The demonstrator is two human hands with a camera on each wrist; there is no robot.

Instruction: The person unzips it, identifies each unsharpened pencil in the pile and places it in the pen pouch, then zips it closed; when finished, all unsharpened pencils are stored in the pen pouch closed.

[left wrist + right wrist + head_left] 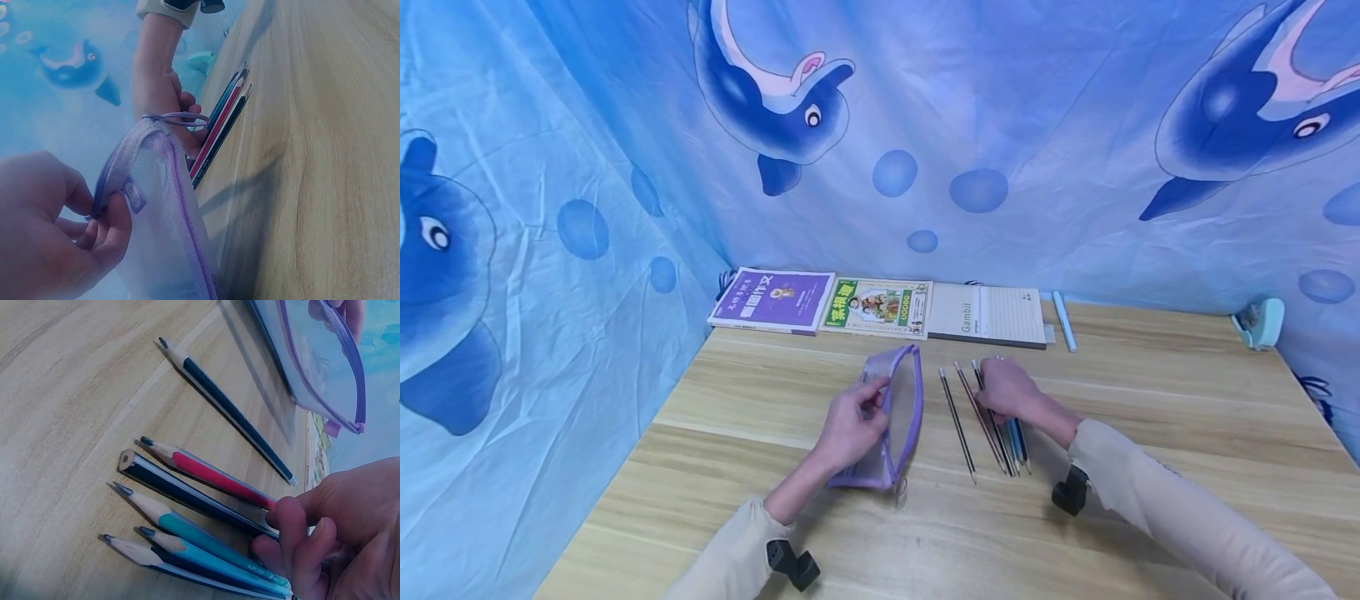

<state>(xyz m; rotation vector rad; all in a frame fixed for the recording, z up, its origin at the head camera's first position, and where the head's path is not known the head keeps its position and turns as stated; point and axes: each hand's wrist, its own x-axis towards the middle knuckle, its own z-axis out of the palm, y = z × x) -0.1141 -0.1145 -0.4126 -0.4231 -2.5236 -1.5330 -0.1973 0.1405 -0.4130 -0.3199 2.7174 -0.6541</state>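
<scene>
A see-through mesh pencil case (917, 408) with purple zip edging stands with its mouth spread on the table. My left hand (853, 425) pinches its zipped edge between thumb and fingers; the edging (112, 172) shows there in the left wrist view. To the right, several pencils lie side by side, points toward me. My right hand (1011, 390) is over their far ends, thumb and fingertips pinching a dark unsharpened pencil (187, 490). Beside it lie a red pencil (212, 478) and a teal pencil (206, 537). A separate dark pencil (958, 425) lies nearest the case.
Along the back lie a purple book (775, 300), a green and yellow book (876, 307) and a notepad (988, 312). A light-blue pen (1064, 321) is right of them. A mint-green object (1258, 323) stands at the far right corner. Blue dolphin-print curtains (925, 100) border the table.
</scene>
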